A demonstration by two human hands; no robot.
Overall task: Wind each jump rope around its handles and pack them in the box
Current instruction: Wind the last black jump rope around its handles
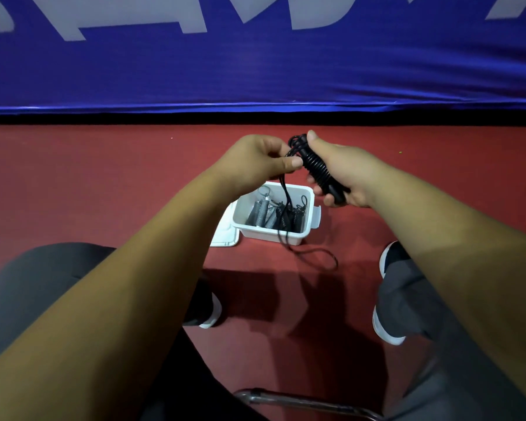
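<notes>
— Red rubbery floor (104, 183) all round; what sits nearest?
— At its near edge, a bent metal chair tube (286, 401). Then grey-trousered knees and two dark shoes with white soles (387, 326), planted apart.
— And the box?
— A small white plastic box (304, 229) stands open on the floor just beyond the shoes, with its flat white lid (225, 235) at its left wall. Inside lie wound ropes: a grey coil (260, 212) to the left, black coils (296, 217) to the right.
— Where's the rope being worked?
— In the air above the box. The right hand (343, 174) curls its fingers round the cord-wrapped handles of the black jump rope (316, 168). The left hand (255, 159) pinches the free cord between thumb and forefinger beside the bundle's top.
— Which step?
— Winding, nearly through, I judge. A loose black tail (316, 258) hangs past the box's front wall and loops on the floor. The next move calls for more taut turns, then tucking the end.
— Anything unclear?
— How many ropes the box holds, and whether both handles sit under the coils. Farthest off, a blue banner (255, 71) with pale letters is cut off at the top.
</notes>
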